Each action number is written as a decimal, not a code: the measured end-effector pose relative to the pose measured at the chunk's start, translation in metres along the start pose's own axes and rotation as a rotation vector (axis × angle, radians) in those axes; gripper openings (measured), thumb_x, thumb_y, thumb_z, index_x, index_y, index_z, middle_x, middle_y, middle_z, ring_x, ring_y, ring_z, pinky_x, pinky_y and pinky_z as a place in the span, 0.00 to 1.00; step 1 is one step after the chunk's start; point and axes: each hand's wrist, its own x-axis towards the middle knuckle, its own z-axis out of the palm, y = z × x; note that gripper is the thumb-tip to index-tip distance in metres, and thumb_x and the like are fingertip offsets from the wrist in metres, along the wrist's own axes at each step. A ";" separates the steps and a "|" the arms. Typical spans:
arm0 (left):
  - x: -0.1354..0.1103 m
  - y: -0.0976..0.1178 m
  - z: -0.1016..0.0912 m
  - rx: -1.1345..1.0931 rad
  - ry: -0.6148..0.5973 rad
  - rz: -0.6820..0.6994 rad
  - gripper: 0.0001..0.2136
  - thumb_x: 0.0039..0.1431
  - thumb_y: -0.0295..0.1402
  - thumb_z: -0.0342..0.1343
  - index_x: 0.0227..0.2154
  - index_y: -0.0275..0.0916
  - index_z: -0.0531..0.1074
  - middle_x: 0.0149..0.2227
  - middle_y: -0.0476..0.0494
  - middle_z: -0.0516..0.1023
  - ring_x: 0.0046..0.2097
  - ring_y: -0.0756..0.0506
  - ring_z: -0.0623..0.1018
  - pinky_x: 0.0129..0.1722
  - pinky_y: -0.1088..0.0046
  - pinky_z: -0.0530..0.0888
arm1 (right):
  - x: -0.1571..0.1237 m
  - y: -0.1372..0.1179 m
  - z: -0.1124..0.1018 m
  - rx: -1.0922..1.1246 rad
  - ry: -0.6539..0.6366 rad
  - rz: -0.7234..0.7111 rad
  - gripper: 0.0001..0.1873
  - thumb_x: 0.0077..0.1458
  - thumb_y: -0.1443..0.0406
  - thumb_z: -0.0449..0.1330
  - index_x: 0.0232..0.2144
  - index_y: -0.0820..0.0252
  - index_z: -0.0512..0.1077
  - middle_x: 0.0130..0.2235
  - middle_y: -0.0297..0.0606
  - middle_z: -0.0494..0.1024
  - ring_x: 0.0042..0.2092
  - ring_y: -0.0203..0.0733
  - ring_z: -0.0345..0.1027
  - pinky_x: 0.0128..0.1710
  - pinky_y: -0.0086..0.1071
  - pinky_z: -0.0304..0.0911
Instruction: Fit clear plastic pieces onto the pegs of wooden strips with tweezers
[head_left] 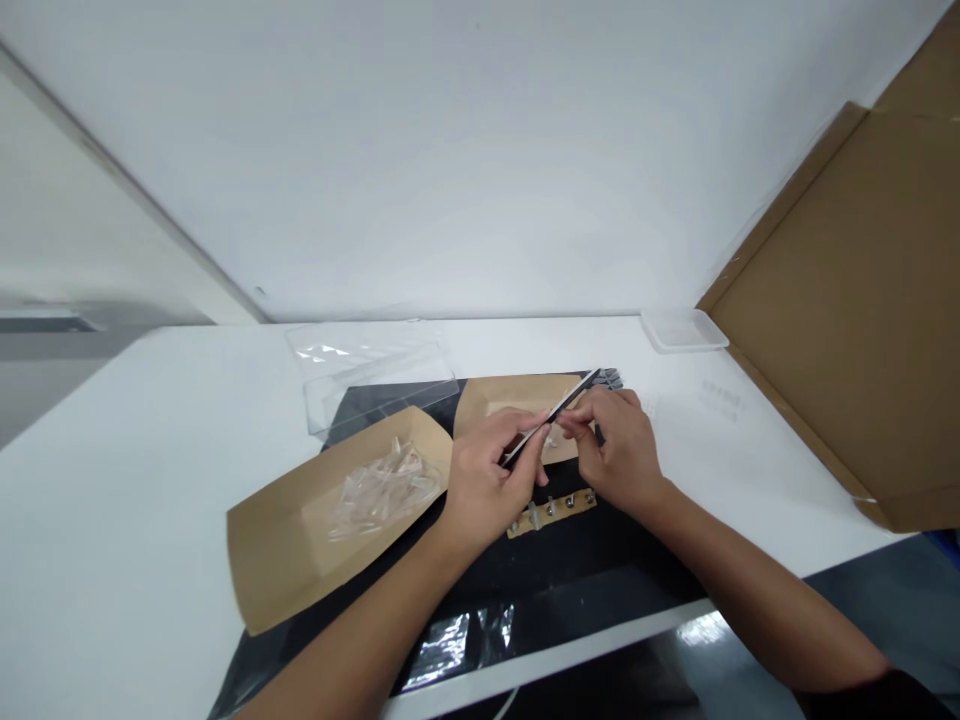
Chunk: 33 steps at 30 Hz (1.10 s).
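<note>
We pinch slim dark strip (551,415) between left hand (487,480) and right hand (615,450), both grips clamped, above far kraft tray (480,405). Four or so metal studs (551,508) stand in row on card strip (551,520); clear plastic pieces (382,490) lie heaped in near kraft tray (262,540), on counter (150,500).

On the table (112,540), a mat (570,575); on the mat, a left cardboard tray (277,540) with clear plastic pieces (382,490) in it, and a rear cardboard tray (480,405) beyond the hands. Between left hand (487,480) and right hand (615,450), a thin strip (551,418). Before the hands, small metal parts (551,510) on a card (525,525). At the mat's far left edge, a clear plastic bag (367,375); far right, a small clear tray (682,330), then a cardboard sheet (840,300).
</note>
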 end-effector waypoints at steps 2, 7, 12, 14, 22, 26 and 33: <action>-0.001 0.000 0.002 -0.023 0.015 -0.010 0.09 0.70 0.33 0.58 0.46 0.38 0.82 0.38 0.44 0.84 0.22 0.53 0.79 0.31 0.73 0.80 | -0.001 0.002 0.000 0.039 0.021 0.012 0.09 0.69 0.69 0.59 0.34 0.53 0.66 0.31 0.31 0.80 0.34 0.42 0.75 0.43 0.42 0.61; -0.003 -0.003 0.006 -0.126 -0.001 -0.053 0.09 0.70 0.34 0.58 0.46 0.38 0.80 0.40 0.42 0.84 0.21 0.54 0.78 0.26 0.74 0.78 | -0.008 0.012 0.000 0.210 0.043 0.123 0.07 0.68 0.67 0.61 0.35 0.52 0.71 0.32 0.32 0.83 0.37 0.44 0.78 0.44 0.43 0.67; -0.006 -0.004 0.007 -0.146 -0.024 -0.096 0.09 0.70 0.34 0.58 0.47 0.37 0.79 0.39 0.43 0.83 0.21 0.55 0.77 0.23 0.77 0.76 | -0.013 0.016 -0.003 0.337 0.059 0.242 0.06 0.65 0.63 0.66 0.34 0.53 0.74 0.34 0.35 0.83 0.38 0.45 0.79 0.41 0.41 0.72; -0.008 -0.004 0.008 -0.149 -0.032 -0.114 0.09 0.70 0.34 0.58 0.48 0.38 0.78 0.41 0.43 0.83 0.20 0.56 0.77 0.24 0.77 0.77 | -0.013 0.015 -0.004 0.356 0.058 0.269 0.07 0.64 0.62 0.68 0.33 0.53 0.75 0.34 0.36 0.83 0.38 0.45 0.79 0.40 0.41 0.74; -0.011 -0.004 0.009 -0.128 -0.032 -0.140 0.12 0.71 0.34 0.58 0.54 0.40 0.76 0.41 0.45 0.79 0.21 0.56 0.77 0.24 0.78 0.77 | -0.017 0.013 -0.003 0.490 0.057 0.375 0.09 0.60 0.60 0.71 0.33 0.54 0.75 0.34 0.36 0.83 0.36 0.44 0.82 0.39 0.39 0.78; -0.009 -0.003 0.007 -0.100 -0.067 -0.068 0.12 0.72 0.33 0.56 0.54 0.41 0.77 0.42 0.45 0.79 0.22 0.56 0.76 0.23 0.77 0.76 | -0.017 0.013 -0.003 0.542 0.053 0.417 0.11 0.59 0.61 0.72 0.32 0.55 0.73 0.33 0.34 0.83 0.35 0.43 0.83 0.38 0.37 0.78; 0.003 -0.007 -0.002 0.306 0.042 0.224 0.11 0.71 0.27 0.57 0.52 0.41 0.78 0.44 0.42 0.83 0.46 0.44 0.83 0.47 0.68 0.80 | -0.016 0.020 -0.005 0.510 0.001 0.388 0.11 0.61 0.61 0.70 0.42 0.54 0.73 0.34 0.32 0.83 0.36 0.42 0.83 0.39 0.36 0.76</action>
